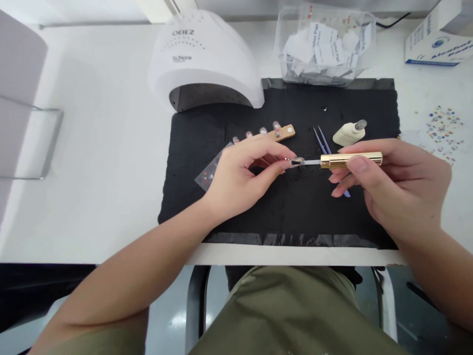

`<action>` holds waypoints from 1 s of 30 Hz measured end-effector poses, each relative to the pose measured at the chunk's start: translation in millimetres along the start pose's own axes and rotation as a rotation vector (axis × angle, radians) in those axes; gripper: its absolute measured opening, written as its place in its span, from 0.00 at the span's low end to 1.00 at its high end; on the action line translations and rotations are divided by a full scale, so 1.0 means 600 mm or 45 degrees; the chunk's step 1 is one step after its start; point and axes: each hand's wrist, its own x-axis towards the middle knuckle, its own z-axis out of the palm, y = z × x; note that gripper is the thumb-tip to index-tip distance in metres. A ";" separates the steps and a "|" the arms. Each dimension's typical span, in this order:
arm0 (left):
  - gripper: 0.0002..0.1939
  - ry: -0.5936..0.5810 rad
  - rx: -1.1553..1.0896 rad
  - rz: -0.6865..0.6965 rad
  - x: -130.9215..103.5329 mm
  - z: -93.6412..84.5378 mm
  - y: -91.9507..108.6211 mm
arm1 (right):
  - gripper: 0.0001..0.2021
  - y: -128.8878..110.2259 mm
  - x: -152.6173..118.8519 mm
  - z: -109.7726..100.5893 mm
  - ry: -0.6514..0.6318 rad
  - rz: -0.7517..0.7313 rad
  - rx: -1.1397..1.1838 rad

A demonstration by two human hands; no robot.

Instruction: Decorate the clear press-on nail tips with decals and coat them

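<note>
Between the thumb and fingers of my left hand a small clear false nail with dark decoration is pinched. My right hand grips the gold handle of a nail polish brush, its pale tip reaching left to the nail. Under the right fingers lie lilac tweezers, partly hidden. Behind them a cream bottle with a grey neck leans over on its side. Above my left hand, a wooden stick carries several decorated false nails. A clear sachet sticks out beside the left hand.
A white nail lamp stands at the back left of the black mat. Behind the mat sits a clear tub of alcohol pad wrappers. At the right are an alcohol pads box and scattered colourful gems.
</note>
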 end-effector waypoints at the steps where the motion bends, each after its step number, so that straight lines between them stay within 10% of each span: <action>1: 0.04 -0.001 0.000 0.003 0.000 0.000 0.000 | 0.04 0.001 0.001 0.000 0.010 0.003 -0.009; 30: 0.03 -0.029 -0.053 -0.078 0.001 -0.001 0.003 | 0.03 0.005 0.003 0.002 0.051 -0.068 -0.045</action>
